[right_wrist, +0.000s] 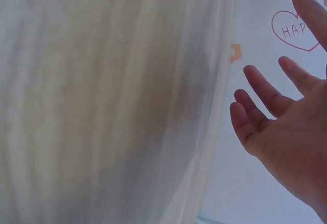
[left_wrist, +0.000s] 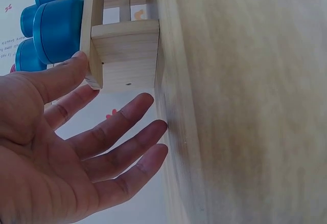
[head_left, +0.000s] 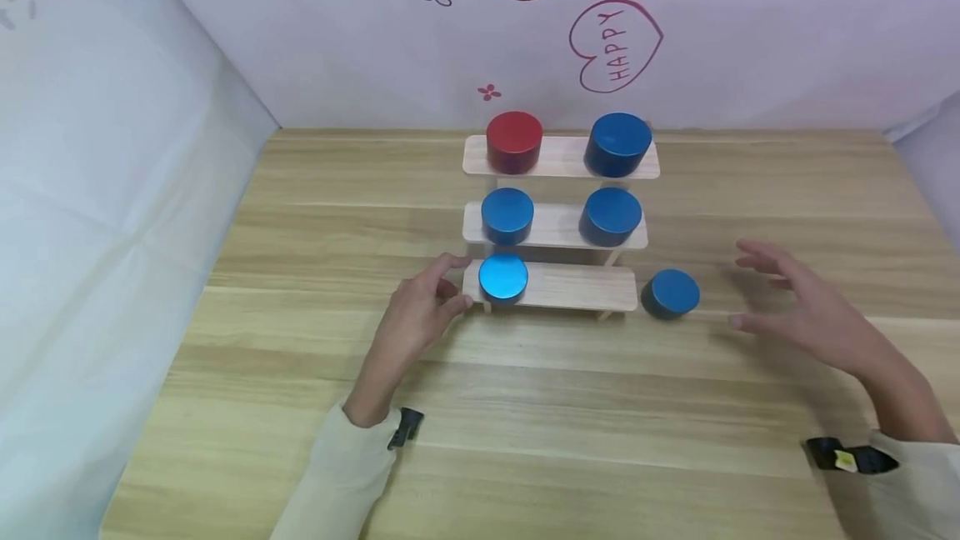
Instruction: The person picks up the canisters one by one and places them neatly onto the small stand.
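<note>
A three-step wooden display stand (head_left: pixel 577 286) stands on the table. On its top step are a red round tin (head_left: pixel 513 140) at left and a dark blue tin (head_left: pixel 619 144) at right. The middle step bears two blue tins, one left (head_left: pixel 507 215) and one right (head_left: pixel 611 216). A bright blue tin (head_left: pixel 503 277) sits at the left of the lowest step. My left hand (head_left: pixel 420 307) pinches that step's left end between thumb and index finger, other fingers spread. Another blue tin (head_left: pixel 672 293) rests on the table right of the stand. My right hand (head_left: pixel 813 315) hovers apart from it, holding nothing.
The wood-grain table (head_left: pixel 570 423) runs under everything. A white printed cloth (head_left: pixel 360 57) hangs behind the stand, and more white cloth (head_left: pixel 97 215) borders the left side. Each wrist wears a black strap, the left one (head_left: pixel 406 427) and the right one (head_left: pixel 851 457).
</note>
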`<state>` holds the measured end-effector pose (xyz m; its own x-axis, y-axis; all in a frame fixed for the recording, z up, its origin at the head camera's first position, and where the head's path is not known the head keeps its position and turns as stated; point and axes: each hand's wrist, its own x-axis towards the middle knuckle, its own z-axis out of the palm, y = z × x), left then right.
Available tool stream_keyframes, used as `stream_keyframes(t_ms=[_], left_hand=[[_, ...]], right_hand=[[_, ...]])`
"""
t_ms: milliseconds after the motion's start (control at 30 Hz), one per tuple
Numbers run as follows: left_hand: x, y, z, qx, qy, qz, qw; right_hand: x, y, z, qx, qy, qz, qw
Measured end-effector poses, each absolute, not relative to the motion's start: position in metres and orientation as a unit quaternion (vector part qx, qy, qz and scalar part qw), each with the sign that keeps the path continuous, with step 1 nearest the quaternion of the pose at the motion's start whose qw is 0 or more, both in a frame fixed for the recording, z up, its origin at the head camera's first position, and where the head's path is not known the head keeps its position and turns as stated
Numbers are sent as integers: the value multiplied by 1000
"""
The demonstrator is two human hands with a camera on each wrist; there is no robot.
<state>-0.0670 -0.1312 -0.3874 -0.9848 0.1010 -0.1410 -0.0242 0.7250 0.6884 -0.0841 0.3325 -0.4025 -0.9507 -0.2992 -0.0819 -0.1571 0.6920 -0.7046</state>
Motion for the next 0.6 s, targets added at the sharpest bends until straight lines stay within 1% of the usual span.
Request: stream_keyframes(t_ms=[233, 400, 467, 600], left_hand=[[-68, -132, -388, 22, 925, 370, 84], [-68, -131, -388, 21, 925, 370, 85], [-68, -131, -388, 19, 925, 370, 85], [-68, -131, -388, 18, 925, 370, 87]], right_hand=[[-88, 329, -410, -149, 918, -357, 85], [-93, 323, -408, -152, 917, -354, 109], [-95, 322, -408, -161, 917, -348, 110], [-99, 319, -410, -187, 916, -341, 98]])
